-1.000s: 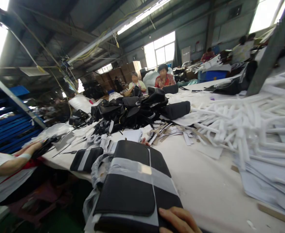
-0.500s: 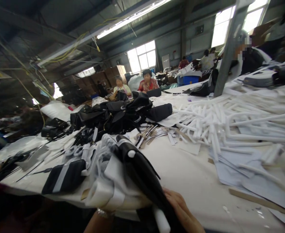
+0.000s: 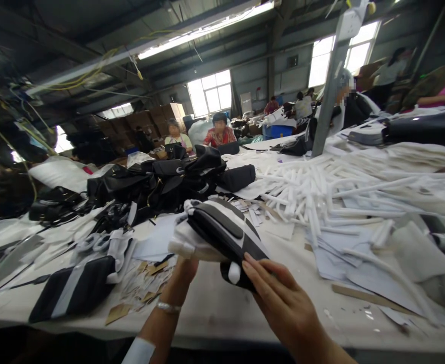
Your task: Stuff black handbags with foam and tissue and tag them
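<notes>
Holding flat black bag with pale band (image 3: 228, 225) at centre of frame, our right hand (image 3: 283, 293) gripping its lower-right edge; our left hand (image 3: 186, 268) under its left side, fingers hidden, grip unclear. Off-white cloth-covered worktop (image 3: 215, 318) below; black rectangular pouch (image 3: 93, 278) lower left.
</notes>
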A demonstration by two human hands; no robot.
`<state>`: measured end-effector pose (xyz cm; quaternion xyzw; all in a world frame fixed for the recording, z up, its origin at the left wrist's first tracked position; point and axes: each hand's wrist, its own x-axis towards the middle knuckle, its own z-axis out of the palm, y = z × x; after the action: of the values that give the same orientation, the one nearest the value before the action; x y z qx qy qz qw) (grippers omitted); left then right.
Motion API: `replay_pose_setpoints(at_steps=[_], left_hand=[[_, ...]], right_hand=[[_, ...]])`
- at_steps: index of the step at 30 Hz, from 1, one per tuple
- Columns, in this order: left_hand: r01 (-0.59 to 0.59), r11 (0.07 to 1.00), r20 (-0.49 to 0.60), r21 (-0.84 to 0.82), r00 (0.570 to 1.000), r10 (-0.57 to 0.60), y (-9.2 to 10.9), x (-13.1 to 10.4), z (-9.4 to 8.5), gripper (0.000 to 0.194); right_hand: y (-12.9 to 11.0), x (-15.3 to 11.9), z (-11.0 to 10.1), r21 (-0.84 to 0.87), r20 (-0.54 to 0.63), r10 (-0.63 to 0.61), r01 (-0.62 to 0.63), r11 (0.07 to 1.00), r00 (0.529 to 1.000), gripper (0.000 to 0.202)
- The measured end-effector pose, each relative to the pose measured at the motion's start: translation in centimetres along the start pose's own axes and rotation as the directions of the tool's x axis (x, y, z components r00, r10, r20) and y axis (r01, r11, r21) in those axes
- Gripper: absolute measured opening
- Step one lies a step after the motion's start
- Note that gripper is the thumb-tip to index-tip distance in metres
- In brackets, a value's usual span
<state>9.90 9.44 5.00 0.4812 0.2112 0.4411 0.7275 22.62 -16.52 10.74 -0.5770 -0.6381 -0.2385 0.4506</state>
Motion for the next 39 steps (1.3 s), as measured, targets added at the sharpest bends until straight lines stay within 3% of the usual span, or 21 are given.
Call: replay_pose_setpoints(at_steps=[4, 7, 9, 11, 12, 14, 17, 20, 25, 27, 33, 39], left_hand=[[-0.009, 0.965, -0.299, 0.262, 0.95, 0.09, 3.8, -2.8, -5.8, 0.021], [0.012, 0.892, -0.358, 0.452, 0.918, 0.169, 6.1, -5.0, -7.5, 0.028], [0.017, 0.801, -0.246, 0.598, 0.955, 0.164, 6.8, -5.8, -6.5, 0.034], [-0.051, 0.647, -0.013, 0.76, 0.995, 0.094, 6.9, -5.8, -4.7, 0.031], [-0.115, 0.569, 0.105, 0.814, 0.993, 0.052, 6.7, -5.5, -3.8, 0.028], [-0.242, 0.461, 0.282, 0.854, 0.959, -0.019, 6.1, -4.4, -2.2, 0.027], [-0.364, 0.38, 0.429, 0.85, 0.898, -0.101, 5.0, -2.0, -1.1, 0.028], [-0.459, 0.318, 0.53, 0.83, 0.826, -0.192, 4.5, 0.7, -0.6, 0.026], [-0.559, 0.26, 0.616, 0.787, 0.688, -0.384, 5.1, 4.2, 0.4, 0.02], [-0.579, 0.248, 0.622, 0.777, 0.643, -0.446, 5.2, 5.1, 0.9, 0.021], [-0.578, 0.267, 0.612, 0.771, 0.559, -0.56, 5.0, 6.7, 1.6, 0.024], [-0.565, 0.256, 0.593, 0.784, 0.563, -0.575, 4.3, 6.8, 1.7, 0.023]], right_hand=[[-0.7, -3.5, 2.7, -0.051, 0.232, -0.136, 0.151, 0.987, 0.963, 0.037], [-2.1, -6.4, 4.9, 0.012, 0.299, -0.219, 0.225, 0.974, 0.929, 0.033], [-2.8, -7.7, 5.5, 0.057, 0.337, -0.196, 0.188, 0.98, 0.921, 0.033], [-2.7, -8.3, 5.0, 0.146, 0.402, -0.17, 0.12, 0.982, 0.9, 0.029], [-2.3, -8.4, 4.4, 0.198, 0.431, -0.158, 0.078, 0.977, 0.889, 0.027], [-0.9, -8.2, 2.9, 0.246, 0.431, -0.076, -0.036, 0.969, 0.899, 0.026], [2.3, -7.9, 1.3, 0.088, 0.292, 0.257, -0.293, 0.952, 0.921, 0.03], [5.1, -8.2, 1.3, -0.073, 0.217, 0.503, -0.5, 0.863, 0.836, 0.022], [6.6, -8.5, 3.5, -0.074, 0.387, 0.658, -0.69, 0.72, 0.645, 0.022], [6.7, -8.2, 3.9, -0.064, 0.42, 0.675, -0.723, 0.688, 0.606, 0.019], [7.4, -7.4, 3.9, -0.012, 0.454, 0.648, -0.723, 0.691, 0.612, 0.017], [7.3, -7.7, 4.6, -0.011, 0.414, 0.675, -0.739, 0.674, 0.61, 0.02]])
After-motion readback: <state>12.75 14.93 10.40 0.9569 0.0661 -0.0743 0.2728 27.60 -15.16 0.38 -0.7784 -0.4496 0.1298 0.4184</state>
